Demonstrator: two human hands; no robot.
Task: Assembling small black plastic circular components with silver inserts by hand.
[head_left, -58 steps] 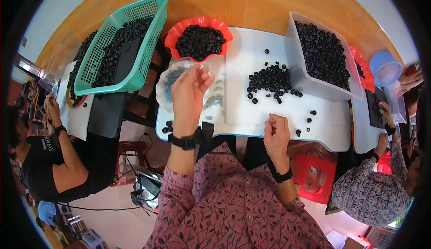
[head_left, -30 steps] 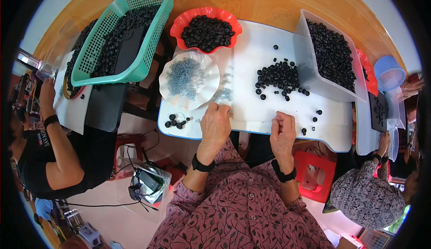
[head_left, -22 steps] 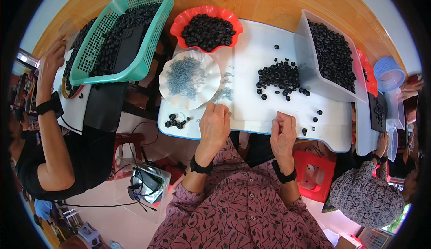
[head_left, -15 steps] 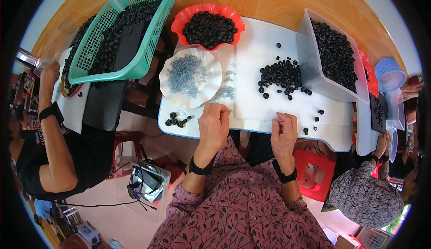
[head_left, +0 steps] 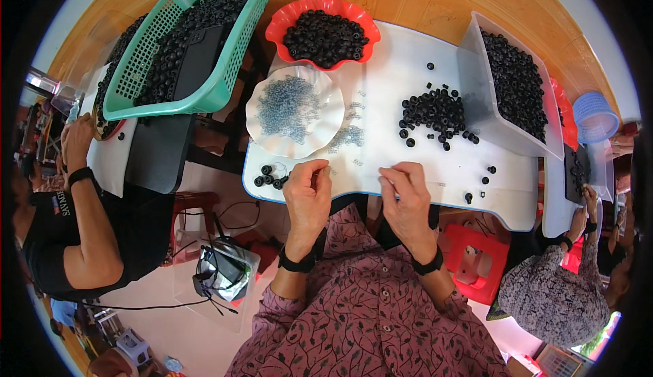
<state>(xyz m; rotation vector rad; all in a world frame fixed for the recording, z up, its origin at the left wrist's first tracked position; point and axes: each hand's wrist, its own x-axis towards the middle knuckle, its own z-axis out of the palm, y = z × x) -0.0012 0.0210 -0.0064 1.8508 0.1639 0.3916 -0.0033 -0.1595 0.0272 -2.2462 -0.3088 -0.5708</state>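
Though both hands (head_left: 307, 200) curl near tiny greyish pieces (head_left: 349, 136), I cannot tell whether they pinch any.

Looks down from head height through a wide fisheye, close over the table (head_left: 381, 142) at mid-frame, facing the wall (head_left: 449, 3) along the upper edge, with the shirt (head_left: 354, 309) at bottom centre.

Right hand (head_left: 408, 199) nearer left hand (head_left: 308, 199)
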